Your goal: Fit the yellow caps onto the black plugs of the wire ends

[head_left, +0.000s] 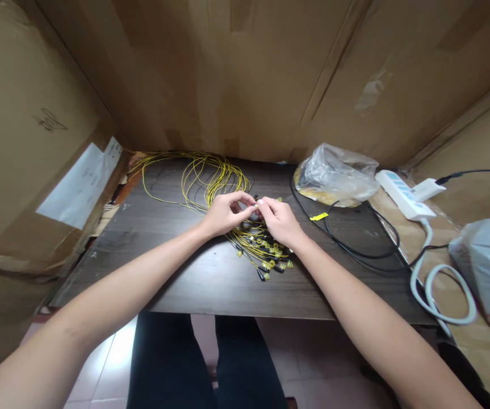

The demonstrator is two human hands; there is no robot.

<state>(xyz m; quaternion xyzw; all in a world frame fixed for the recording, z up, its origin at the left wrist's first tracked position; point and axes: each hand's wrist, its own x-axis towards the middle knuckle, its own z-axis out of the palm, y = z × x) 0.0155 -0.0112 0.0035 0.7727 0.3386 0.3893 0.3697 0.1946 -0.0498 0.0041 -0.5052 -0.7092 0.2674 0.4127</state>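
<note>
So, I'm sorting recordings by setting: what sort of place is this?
Probably a small makeshift workstation: tall brown cardboard walls surround a dark wood-grain table, which bears a bundle of thin yellow cables with black ends.

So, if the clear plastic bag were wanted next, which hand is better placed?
Probably the right hand: the clear plastic bag lies on its side of the table. The left hand is farther off, beside the looped yellow wires.
</note>
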